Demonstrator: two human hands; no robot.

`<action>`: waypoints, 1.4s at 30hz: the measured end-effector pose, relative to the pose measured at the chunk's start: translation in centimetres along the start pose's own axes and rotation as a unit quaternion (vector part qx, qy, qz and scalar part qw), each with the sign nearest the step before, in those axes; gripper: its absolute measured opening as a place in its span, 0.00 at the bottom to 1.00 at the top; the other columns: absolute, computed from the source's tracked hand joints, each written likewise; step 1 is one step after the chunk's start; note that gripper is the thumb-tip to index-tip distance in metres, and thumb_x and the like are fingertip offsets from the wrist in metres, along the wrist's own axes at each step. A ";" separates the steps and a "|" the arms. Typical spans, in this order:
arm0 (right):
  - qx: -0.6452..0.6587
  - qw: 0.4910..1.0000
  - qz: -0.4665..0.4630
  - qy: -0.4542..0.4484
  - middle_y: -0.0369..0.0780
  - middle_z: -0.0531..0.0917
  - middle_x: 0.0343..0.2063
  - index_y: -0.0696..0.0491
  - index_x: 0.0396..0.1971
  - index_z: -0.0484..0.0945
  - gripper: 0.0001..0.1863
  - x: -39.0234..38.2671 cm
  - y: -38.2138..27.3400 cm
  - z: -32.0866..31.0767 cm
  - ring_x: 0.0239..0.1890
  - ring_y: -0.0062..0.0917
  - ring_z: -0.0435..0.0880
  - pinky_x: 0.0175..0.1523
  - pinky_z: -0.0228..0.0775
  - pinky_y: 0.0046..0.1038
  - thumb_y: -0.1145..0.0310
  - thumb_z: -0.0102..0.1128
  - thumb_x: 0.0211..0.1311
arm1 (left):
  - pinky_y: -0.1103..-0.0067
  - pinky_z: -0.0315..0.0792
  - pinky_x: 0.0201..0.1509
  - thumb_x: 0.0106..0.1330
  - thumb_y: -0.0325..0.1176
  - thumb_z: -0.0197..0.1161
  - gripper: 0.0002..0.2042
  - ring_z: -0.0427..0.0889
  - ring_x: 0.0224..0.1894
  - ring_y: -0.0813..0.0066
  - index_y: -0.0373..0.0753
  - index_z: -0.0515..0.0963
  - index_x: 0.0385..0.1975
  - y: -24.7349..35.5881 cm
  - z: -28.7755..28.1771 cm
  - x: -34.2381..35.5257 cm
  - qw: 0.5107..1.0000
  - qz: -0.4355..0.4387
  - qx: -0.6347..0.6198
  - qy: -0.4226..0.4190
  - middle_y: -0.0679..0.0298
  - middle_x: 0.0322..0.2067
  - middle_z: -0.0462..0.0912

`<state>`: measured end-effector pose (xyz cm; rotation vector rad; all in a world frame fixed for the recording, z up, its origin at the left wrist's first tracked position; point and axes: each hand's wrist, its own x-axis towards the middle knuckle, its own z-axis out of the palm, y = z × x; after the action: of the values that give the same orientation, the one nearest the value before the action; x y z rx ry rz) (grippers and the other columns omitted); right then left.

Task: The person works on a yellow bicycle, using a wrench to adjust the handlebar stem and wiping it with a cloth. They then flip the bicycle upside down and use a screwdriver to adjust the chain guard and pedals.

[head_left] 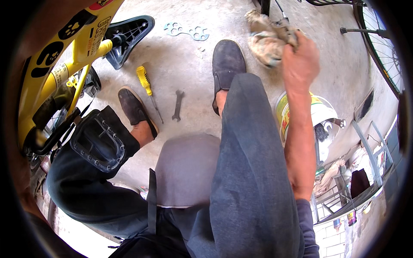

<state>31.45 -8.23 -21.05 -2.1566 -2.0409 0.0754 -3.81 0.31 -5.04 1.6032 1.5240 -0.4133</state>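
Observation:
My right hand [300, 62] is raised at the upper right, its fingers closed round a crumpled, stained beige rag [265, 41]. The rag hangs above the floor, beyond my right shoe. My left arm [23, 193] runs dimly along the left rim, and its hand does not show. Beside that arm stands a yellow bicycle frame [64, 73] with a black saddle [131, 36] hanging low and a black pedal [98, 144] over my left leg. Between my shoes lie a yellow-handled screwdriver [144, 80] and a dark open-ended wrench [177, 105].
A flat multi-hole spanner [189, 32] lies on the concrete farther off. Right of my knee, a bucket [282, 109] holds tools. A bicycle wheel [380, 43] stands at the far right, above a metal rack [374, 157]. I sit on a low grey seat [185, 172].

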 end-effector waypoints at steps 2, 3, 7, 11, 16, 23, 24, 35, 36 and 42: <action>0.083 0.996 0.018 0.034 0.41 0.81 0.41 0.51 0.47 0.79 0.20 0.5 -0.5 -1.0 0.45 0.37 0.79 0.50 0.72 0.37 0.69 0.57 0.52 | 0.74 0.75 0.52 0.62 0.54 0.64 0.23 0.83 0.41 0.59 0.42 0.78 0.48 0.0 0.1 0.0 1.000 -0.002 0.000 0.000 0.54 0.34 0.84; 0.125 0.990 0.026 0.050 0.41 0.80 0.41 0.51 0.47 0.79 0.20 0.4 -0.7 -1.4 0.45 0.38 0.78 0.50 0.72 0.37 0.69 0.57 0.51 | 0.74 0.75 0.52 0.62 0.54 0.63 0.23 0.83 0.41 0.59 0.42 0.78 0.48 -0.1 0.2 0.0 1.000 -0.004 0.000 0.000 0.54 0.34 0.84; 0.148 0.958 -0.036 -0.243 0.42 0.80 0.41 0.52 0.46 0.79 0.19 -2.2 -0.9 -1.6 0.46 0.39 0.78 0.50 0.71 0.38 0.69 0.56 0.51 | 0.74 0.75 0.52 0.62 0.54 0.63 0.23 0.83 0.42 0.59 0.43 0.78 0.48 -0.1 0.0 0.3 1.000 -0.001 0.001 -0.003 0.54 0.35 0.84; 0.105 0.959 -0.031 -0.261 0.44 0.79 0.42 0.52 0.46 0.78 0.19 -4.2 -1.7 -0.3 0.47 0.39 0.77 0.51 0.71 0.39 0.70 0.58 0.51 | 0.74 0.75 0.53 0.62 0.54 0.63 0.23 0.83 0.42 0.59 0.43 0.78 0.49 -0.5 0.2 0.2 1.000 -0.007 0.003 -0.008 0.54 0.35 0.84; 0.101 0.991 -0.062 -0.058 0.41 0.79 0.44 0.50 0.48 0.78 0.21 -2.7 -3.0 0.9 0.48 0.38 0.76 0.51 0.71 0.38 0.69 0.60 0.51 | 0.74 0.75 0.53 0.62 0.54 0.63 0.23 0.83 0.42 0.59 0.43 0.78 0.49 -0.5 0.3 0.1 1.000 -0.007 0.005 -0.008 0.54 0.35 0.85; 0.059 0.993 -0.105 -0.005 0.38 0.79 0.44 0.46 0.44 0.81 0.18 -0.7 -3.1 5.1 0.47 0.35 0.76 0.52 0.71 0.36 0.68 0.63 0.49 | 0.74 0.75 0.53 0.62 0.54 0.63 0.23 0.83 0.42 0.59 0.43 0.78 0.49 -0.7 0.2 0.3 1.000 -0.008 0.006 -0.012 0.54 0.35 0.85; 0.055 0.994 -0.094 -0.002 0.38 0.79 0.43 0.46 0.44 0.81 0.18 -0.8 -3.0 5.0 0.47 0.35 0.76 0.51 0.71 0.36 0.68 0.63 0.49 | 0.74 0.75 0.53 0.62 0.54 0.63 0.23 0.84 0.43 0.59 0.43 0.78 0.49 -0.8 0.1 0.3 1.000 -0.008 0.006 -0.012 0.54 0.35 0.85; -0.002 0.998 0.056 -0.021 0.39 0.78 0.40 0.47 0.43 0.80 0.16 -1.1 -1.2 2.5 0.47 0.37 0.76 0.46 0.73 0.38 0.67 0.62 0.51 | 0.74 0.75 0.54 0.62 0.54 0.63 0.23 0.84 0.43 0.59 0.44 0.78 0.49 -1.4 0.2 0.1 1.000 -0.016 0.008 -0.013 0.54 0.35 0.85; 0.000 0.999 0.051 -0.013 0.38 0.78 0.40 0.47 0.43 0.80 0.16 -1.1 -1.1 2.8 0.47 0.37 0.76 0.46 0.73 0.38 0.66 0.62 0.51 | 0.74 0.75 0.54 0.62 0.54 0.63 0.23 0.84 0.43 0.59 0.44 0.78 0.50 -1.3 0.2 0.1 1.000 -0.017 0.008 -0.012 0.54 0.35 0.85; 0.006 0.994 -0.050 -0.101 0.39 0.78 0.40 0.48 0.43 0.79 0.16 -1.7 -1.9 3.4 0.47 0.36 0.76 0.47 0.73 0.39 0.67 0.62 0.51 | 0.74 0.75 0.54 0.63 0.54 0.63 0.23 0.84 0.43 0.58 0.44 0.79 0.50 -1.0 0.2 0.4 1.000 -0.010 0.012 -0.023 0.54 0.36 0.85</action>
<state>28.92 -9.55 -24.25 -2.1123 -2.2461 0.3057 -4.57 0.30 -5.78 1.5876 1.5064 -0.4785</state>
